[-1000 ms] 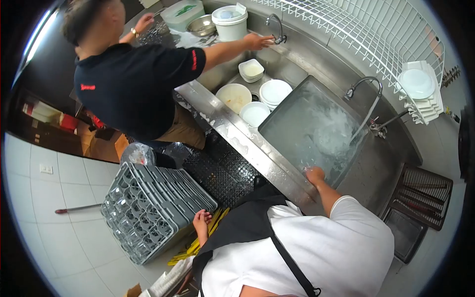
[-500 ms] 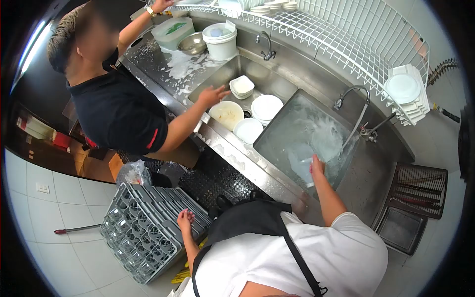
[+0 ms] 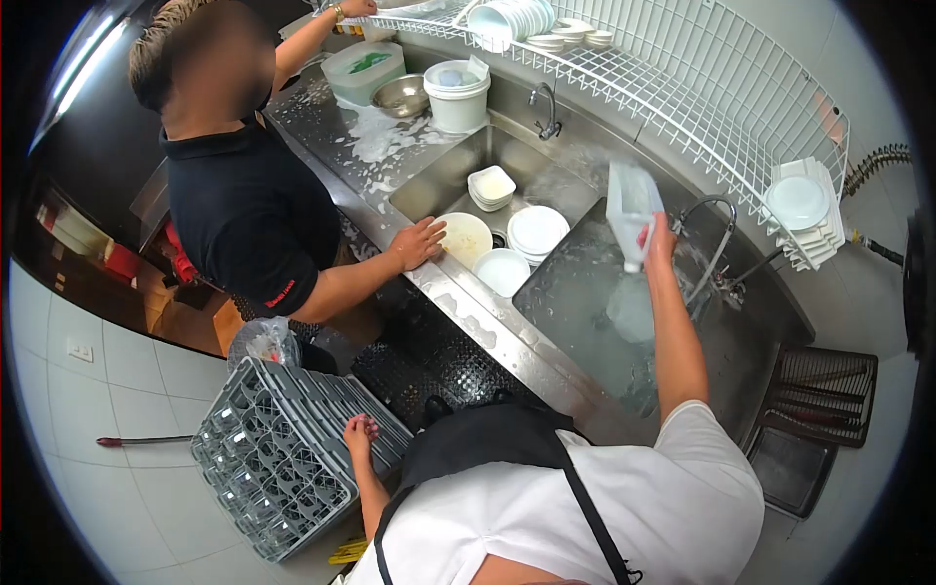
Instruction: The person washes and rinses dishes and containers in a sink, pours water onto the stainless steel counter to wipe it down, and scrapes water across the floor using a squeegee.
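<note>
My right hand (image 3: pixel 657 240) is closed on a translucent plastic jug (image 3: pixel 632 200), which looks cut open and has its narrow neck pointing down. The jug is raised above the water-filled right basin (image 3: pixel 575 322). Water spray blurs the edge between the two basins beside it. My left hand (image 3: pixel 361 430) hangs low with loosely curled fingers and nothing visible in it, beside the grey glass racks (image 3: pixel 292 458). In the left basin are a stack of white plates (image 3: pixel 538 232), a white bowl (image 3: pixel 502 272), a larger cream bowl (image 3: pixel 465 239) and stacked square dishes (image 3: pixel 490 185).
A co-worker (image 3: pixel 244 214) stands at the left, one hand on the sink edge near the cream bowl, the other at the wire rack (image 3: pixel 673 93). A white bucket (image 3: pixel 458 102) and a metal bowl (image 3: pixel 401 96) stand on the soapy counter. A curved faucet (image 3: pixel 717 210) overhangs the right basin.
My right hand has lifted the jug out of the water, up and away from me. The co-worker's nearer hand has come down onto the sink edge.
</note>
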Demonstrator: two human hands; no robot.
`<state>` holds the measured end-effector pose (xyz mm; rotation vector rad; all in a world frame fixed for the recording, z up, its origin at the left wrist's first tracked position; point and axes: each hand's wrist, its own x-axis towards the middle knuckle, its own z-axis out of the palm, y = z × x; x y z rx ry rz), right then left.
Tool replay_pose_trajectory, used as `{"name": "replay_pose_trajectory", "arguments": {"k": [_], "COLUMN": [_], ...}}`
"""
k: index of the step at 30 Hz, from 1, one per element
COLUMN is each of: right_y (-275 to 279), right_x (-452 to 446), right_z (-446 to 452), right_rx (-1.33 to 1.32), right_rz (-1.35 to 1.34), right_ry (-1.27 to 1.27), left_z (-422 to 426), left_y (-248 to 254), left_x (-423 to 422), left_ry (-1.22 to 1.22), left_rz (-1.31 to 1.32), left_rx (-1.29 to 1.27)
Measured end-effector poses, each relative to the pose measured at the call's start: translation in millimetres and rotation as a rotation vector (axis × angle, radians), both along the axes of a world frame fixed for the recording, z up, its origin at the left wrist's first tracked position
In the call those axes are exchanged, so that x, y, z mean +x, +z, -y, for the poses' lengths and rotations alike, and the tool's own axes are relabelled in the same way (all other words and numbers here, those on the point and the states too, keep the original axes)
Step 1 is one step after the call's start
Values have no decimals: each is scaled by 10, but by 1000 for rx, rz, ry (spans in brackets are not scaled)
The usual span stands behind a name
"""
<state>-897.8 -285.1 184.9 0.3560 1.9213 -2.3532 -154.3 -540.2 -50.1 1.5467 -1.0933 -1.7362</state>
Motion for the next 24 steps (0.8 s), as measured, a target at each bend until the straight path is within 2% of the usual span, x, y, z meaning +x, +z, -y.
{"name": "replay_pose_trajectory", "arguments": {"k": [3, 6, 12, 17, 21, 23, 24], "right_y": [229, 232, 52, -362, -672, -682, -631], "right_x": [95, 229, 790, 1139, 914, 665, 496], "right_z": [21, -114, -802, -1399, -1305, -1029, -872], "right_rx": [-99, -166, 1, 286, 573, 462, 494], "right_rz": [-43, -94, -138, 10, 99, 93, 66], "right_ry": [11, -5, -89, -32, 11, -18, -17], "left_z": [-62, -121, -170, -80, -21, -63, -70], "left_y": [-18, -20, 114, 153, 68, 136, 118], "left_x": [103, 163, 128, 135, 170, 124, 117], "left_ry": [19, 7, -50, -40, -36, -22, -25], "left_rz": [37, 59, 136, 147, 95, 101, 111], "left_rx": [23, 43, 71, 44, 12, 5, 4]}}
